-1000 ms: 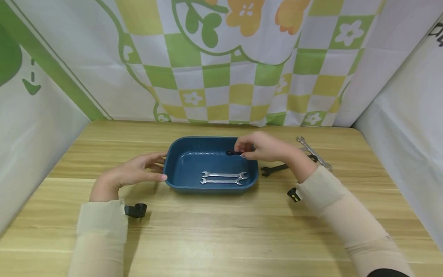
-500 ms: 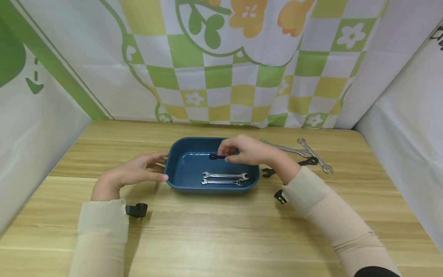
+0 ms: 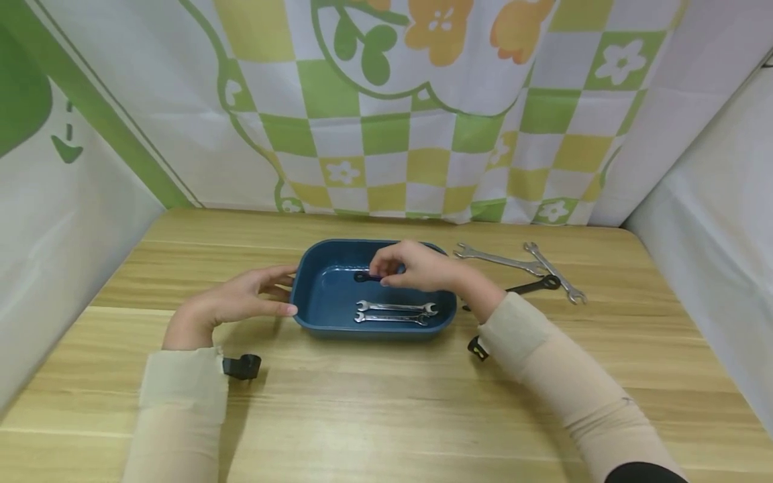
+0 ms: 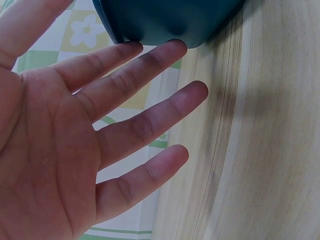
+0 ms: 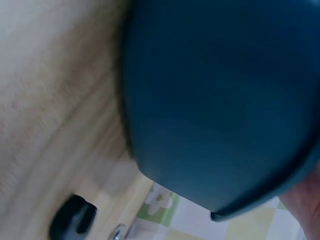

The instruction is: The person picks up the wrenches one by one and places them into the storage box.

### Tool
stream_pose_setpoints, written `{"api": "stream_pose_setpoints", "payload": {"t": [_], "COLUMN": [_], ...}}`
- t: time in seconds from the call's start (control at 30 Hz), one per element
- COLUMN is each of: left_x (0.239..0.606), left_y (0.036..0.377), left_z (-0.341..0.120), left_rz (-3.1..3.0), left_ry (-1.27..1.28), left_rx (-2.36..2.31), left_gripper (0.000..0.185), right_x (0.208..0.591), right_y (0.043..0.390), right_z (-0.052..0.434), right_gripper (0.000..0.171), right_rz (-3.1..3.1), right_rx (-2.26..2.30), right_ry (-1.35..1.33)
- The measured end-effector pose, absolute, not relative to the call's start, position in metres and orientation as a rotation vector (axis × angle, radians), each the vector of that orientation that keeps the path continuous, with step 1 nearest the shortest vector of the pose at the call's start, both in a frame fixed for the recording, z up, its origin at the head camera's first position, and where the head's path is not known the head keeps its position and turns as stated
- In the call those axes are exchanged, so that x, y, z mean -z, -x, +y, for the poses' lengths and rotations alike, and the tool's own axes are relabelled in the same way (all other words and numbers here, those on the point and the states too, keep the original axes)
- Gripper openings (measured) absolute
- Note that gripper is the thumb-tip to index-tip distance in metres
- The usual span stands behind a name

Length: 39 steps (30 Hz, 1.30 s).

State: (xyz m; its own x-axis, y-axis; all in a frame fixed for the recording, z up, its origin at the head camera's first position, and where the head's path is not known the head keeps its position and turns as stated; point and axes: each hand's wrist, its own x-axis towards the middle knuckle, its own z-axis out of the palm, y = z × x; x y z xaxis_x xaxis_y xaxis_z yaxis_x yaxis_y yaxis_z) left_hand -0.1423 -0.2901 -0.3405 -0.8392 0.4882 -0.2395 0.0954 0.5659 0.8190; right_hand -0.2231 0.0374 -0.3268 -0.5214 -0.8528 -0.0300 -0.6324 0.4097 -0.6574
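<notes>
A blue tray [image 3: 314, 295] sits mid-table and holds two silver wrenches [image 3: 394, 312] side by side near its front wall. My right hand [image 3: 410, 267] is over the tray and pinches a small black wrench [image 3: 364, 276] whose end sticks out to the left. My left hand [image 3: 241, 302] lies flat against the tray's left wall, fingers straight; the left wrist view shows the fingertips [image 4: 172, 47] touching the blue tray [image 4: 165, 20]. The right wrist view is a blurred close view of the tray's outside [image 5: 215, 100].
To the right of the tray lie two silver wrenches [image 3: 501, 259] [image 3: 555, 272] and a black wrench [image 3: 534, 286] on the wooden table [image 3: 386, 402]. Cloth walls close in the back and both sides.
My right hand has carried the black wrench leftward from the tray's right rim to over its middle. The left hand has stayed on the tray's left wall.
</notes>
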Motion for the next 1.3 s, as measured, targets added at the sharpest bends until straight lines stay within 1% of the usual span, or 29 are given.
{"api": "stream_pose_setpoints", "payload": {"t": [0.63, 1.3], "left_x": [0.342, 0.344], "left_y": [0.142, 0.144], "left_z": [-0.291, -0.288], "left_rz": [2.356, 2.365], "left_ry": [-0.455, -0.448], "left_rx": [-1.197, -1.181], "left_gripper": [0.081, 0.082], "right_x": [0.356, 0.362], "right_y": [0.233, 0.237], "right_z": [0.032, 0.033], "right_gripper": [0.014, 0.013], "right_rz": [2.324, 2.334], "right_rx": [0.822, 0.712], "right_ry": [1.221, 1.138]}}
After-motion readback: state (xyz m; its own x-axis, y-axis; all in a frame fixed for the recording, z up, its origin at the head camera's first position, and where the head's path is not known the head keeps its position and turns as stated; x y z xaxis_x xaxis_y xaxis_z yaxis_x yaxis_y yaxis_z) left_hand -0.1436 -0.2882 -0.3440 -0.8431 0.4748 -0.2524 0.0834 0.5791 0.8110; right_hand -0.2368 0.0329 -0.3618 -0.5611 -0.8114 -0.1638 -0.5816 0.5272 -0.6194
